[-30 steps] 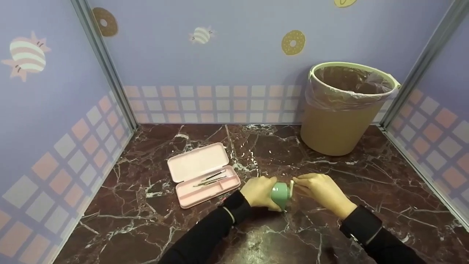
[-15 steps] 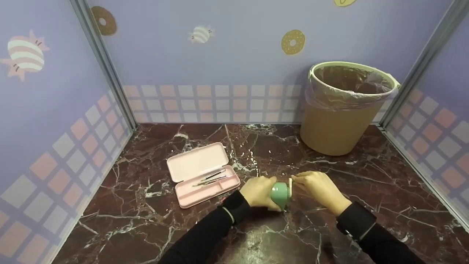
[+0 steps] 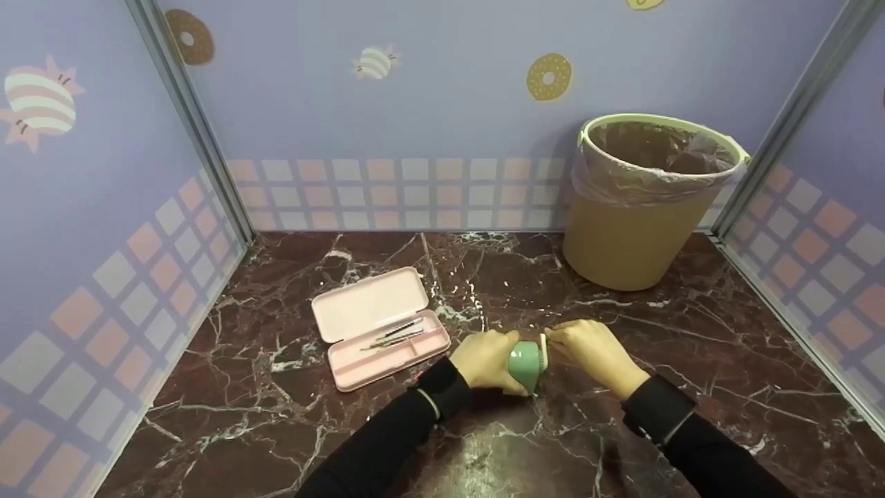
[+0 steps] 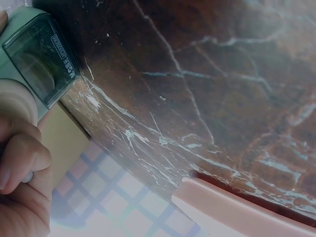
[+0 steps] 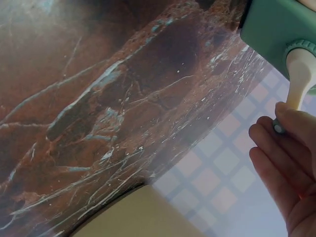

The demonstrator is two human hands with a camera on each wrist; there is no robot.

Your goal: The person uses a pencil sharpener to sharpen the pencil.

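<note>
A green pencil sharpener (image 3: 524, 368) with a cream crank (image 3: 544, 351) is held low over the dark marbled table. My left hand (image 3: 480, 361) grips it from the left. In the left wrist view, that hand's fingers (image 4: 22, 160) curl by a cream round part (image 4: 16, 98) of the sharpener, with a small grey rounded end (image 4: 27, 177) showing between them. The see-through drawer (image 4: 44, 64) faces that camera. My right hand (image 3: 596, 354) pinches the end of the crank; the right wrist view shows the small grey-green knob (image 5: 278, 127) between thumb and fingers.
An open pink pencil case (image 3: 371, 304) with several thin pens or pencils (image 3: 395, 335) lies left of the left hand. A tan bin (image 3: 619, 242) with a plastic liner stands at the back right. Patterned panels (image 3: 373, 187) enclose the table; small pale specks (image 3: 477, 297) dot its surface.
My right hand has moved a little left and up with the crank's end, its wrist following. The left hand and sharpener stay nearly in place; the whole view shifts slightly.
</note>
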